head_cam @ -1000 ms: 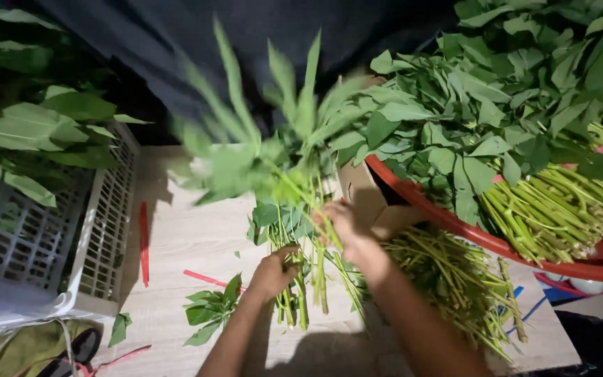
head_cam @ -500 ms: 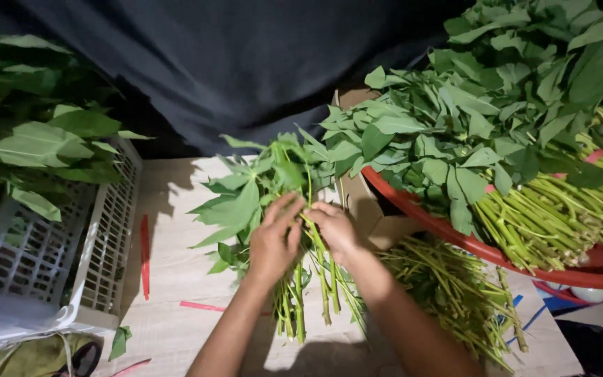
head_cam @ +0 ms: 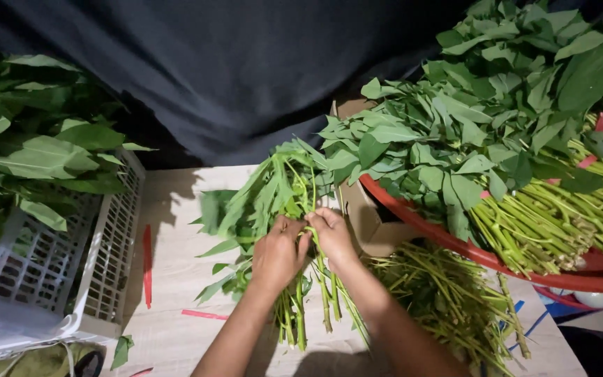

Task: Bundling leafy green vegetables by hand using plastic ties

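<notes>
Left hand (head_cam: 278, 255) and right hand (head_cam: 331, 236) clasp a leafy bunch (head_cam: 273, 202) over the pale wooden table (head_cam: 176, 237), dark cloth (head_cam: 246, 70) behind

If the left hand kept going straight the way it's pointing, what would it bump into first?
Probably the leaves of the green bunch that the left hand already grips; beyond them, the dark cloth, though depth is hard to judge.

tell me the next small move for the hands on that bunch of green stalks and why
Probably pick up one red strip and tie. Both the left hand and the right hand already clasp the leafy green stalk bunch on the pale wooden table, stems gathered together, yet no tie shows around them.
</notes>
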